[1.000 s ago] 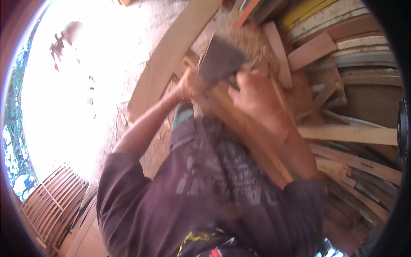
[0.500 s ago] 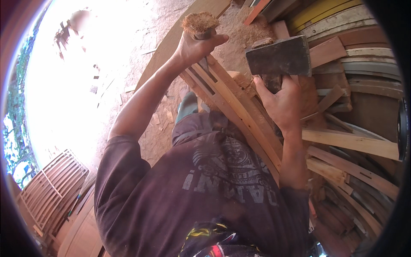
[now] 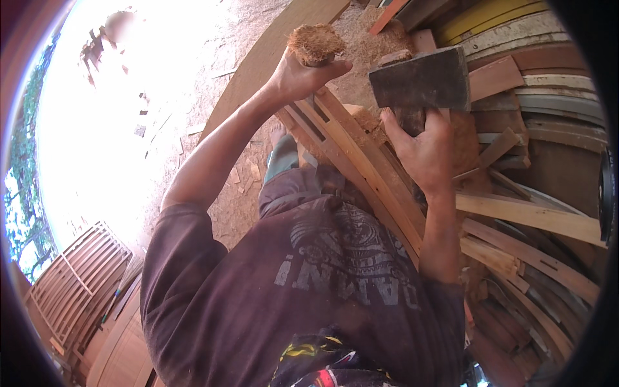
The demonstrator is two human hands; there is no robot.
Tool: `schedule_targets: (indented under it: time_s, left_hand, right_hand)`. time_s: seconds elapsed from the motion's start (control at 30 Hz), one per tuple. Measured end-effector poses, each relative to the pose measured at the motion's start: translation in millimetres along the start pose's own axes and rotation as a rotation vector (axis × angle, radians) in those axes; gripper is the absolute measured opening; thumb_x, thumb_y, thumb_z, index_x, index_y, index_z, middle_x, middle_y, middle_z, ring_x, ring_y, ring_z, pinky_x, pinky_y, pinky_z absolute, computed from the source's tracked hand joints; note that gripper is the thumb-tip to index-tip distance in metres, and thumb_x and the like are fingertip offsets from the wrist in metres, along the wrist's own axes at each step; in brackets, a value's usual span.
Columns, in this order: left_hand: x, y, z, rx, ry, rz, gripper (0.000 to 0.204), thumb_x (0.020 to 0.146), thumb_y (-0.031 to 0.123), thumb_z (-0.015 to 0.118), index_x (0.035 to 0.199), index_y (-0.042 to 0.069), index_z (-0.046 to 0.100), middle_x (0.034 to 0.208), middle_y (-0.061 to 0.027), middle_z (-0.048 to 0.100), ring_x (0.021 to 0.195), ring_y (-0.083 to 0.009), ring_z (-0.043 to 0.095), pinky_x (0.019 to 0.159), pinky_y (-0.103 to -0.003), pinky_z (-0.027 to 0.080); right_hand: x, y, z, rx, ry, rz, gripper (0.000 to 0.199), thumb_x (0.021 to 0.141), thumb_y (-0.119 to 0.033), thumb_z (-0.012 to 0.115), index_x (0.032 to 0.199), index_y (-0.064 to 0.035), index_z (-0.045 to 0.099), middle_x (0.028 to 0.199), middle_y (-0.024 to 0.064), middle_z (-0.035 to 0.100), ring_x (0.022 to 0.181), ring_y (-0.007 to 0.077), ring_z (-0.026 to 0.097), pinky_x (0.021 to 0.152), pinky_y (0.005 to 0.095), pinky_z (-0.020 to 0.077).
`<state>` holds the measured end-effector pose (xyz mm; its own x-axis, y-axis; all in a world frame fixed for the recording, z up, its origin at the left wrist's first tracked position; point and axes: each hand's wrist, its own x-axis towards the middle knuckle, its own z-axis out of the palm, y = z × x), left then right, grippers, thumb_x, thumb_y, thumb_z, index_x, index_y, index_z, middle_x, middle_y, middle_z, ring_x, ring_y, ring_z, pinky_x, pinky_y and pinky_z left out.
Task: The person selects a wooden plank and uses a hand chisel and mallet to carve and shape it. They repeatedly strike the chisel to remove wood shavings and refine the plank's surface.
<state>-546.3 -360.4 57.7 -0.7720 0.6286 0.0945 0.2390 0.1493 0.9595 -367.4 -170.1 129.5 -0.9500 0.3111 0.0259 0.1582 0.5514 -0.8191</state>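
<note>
My left hand (image 3: 303,79) is closed round the handle of a chisel (image 3: 316,45), whose struck end is frayed into a fibrous mop. Its blade points down at the wooden beams (image 3: 366,169), mostly hidden behind the hand, so I cannot tell whether the tip touches. Dark slots are cut in the beam beside it. To the right, my right hand (image 3: 422,151) grips the handle of a mallet (image 3: 422,79) with a dark, blocky head. The mallet is raised, apart from the chisel. The beams lie side by side, slanting from below my left hand toward my right forearm.
Planks and boards (image 3: 554,97) are stacked along the right side. A pale timber (image 3: 529,215) juts in below them. Wood chips (image 3: 238,180) litter the ground at left. A slatted wooden frame (image 3: 80,280) stands at lower left. A wide board (image 3: 258,61) lies beyond my left hand.
My left hand and the chisel have shifted slightly right and a little down. The mallet stays raised, its head almost where it was.
</note>
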Motion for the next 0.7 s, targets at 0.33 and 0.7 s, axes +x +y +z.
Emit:
schedule_targets:
  time_s: [0.33,0.7]
  left_hand:
    - [-11.9,-18.0,5.0,-0.061,0.035,0.07,0.026,0.091,0.025,0.081,0.096,0.002,0.07,0.084,-0.0041,0.069,0.08,-0.0152,0.065,0.071,-0.036,0.052]
    - [-28.5,-20.8,1.6,-0.029,0.037,0.144,0.03,0.093,0.023,0.081,0.113,0.003,0.071,0.107,-0.0089,0.073,0.098,-0.0199,0.069,0.085,-0.038,0.056]
  right_hand:
    - [31.9,-60.7,-9.0,0.144,0.172,-0.38,0.026,0.092,-0.022,0.083,0.101,0.0013,0.075,0.086,0.0116,0.078,0.075,0.0209,0.076,0.069,0.0359,0.0582]
    - [41.6,-83.0,-5.3,-0.25,0.053,-0.507,0.024,0.09,-0.013,0.083,0.106,0.0018,0.074,0.088,0.0127,0.078,0.079,0.0276,0.076,0.074,0.0366,0.0598]
